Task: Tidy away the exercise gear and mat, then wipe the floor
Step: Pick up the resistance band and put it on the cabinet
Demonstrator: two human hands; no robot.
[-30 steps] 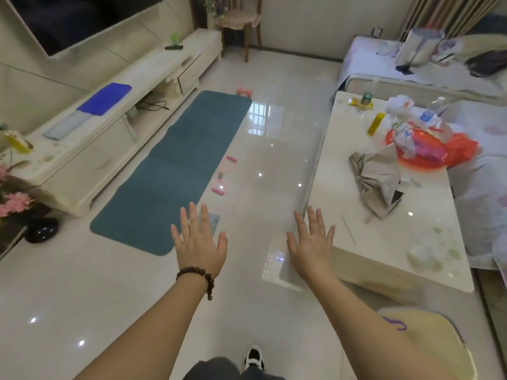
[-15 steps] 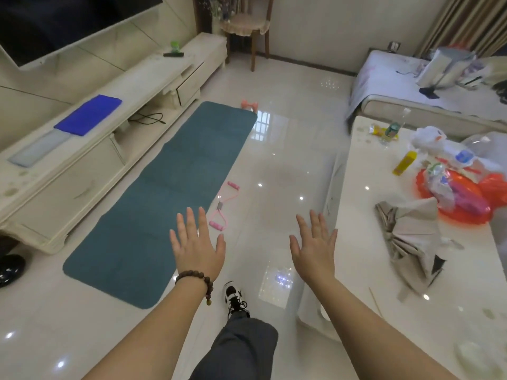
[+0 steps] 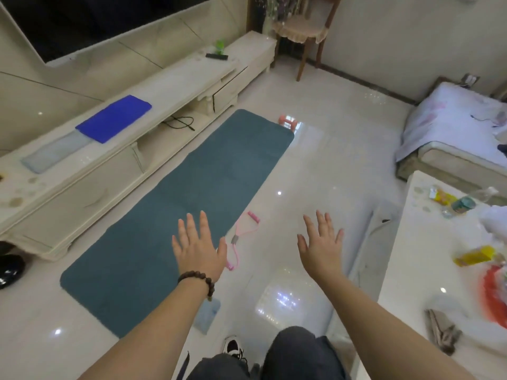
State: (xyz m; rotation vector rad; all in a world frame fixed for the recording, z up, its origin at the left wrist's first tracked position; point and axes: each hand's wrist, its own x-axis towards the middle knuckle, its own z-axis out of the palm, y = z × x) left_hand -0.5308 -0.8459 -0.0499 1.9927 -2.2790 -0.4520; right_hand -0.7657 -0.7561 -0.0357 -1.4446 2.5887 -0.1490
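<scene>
Both bare forearms extend forward, palms facing down. The left hand (image 3: 198, 248) is held flat with fingers straight and slightly spread, holding nothing; a dark brown beaded bracelet (image 3: 198, 281) circles its wrist. The right hand (image 3: 321, 245) is likewise flat and empty, fingers splayed. The two hands are level and well apart.

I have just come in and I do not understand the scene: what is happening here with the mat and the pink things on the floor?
A person stands over a teal exercise mat that lies flat on the tiled floor. The left hand and right hand are stretched out with straight fingers and hold nothing. A pink resistance band lies beside the mat, and a pink dumbbell sits at its far end. Nothing is tidied away yet.
</scene>
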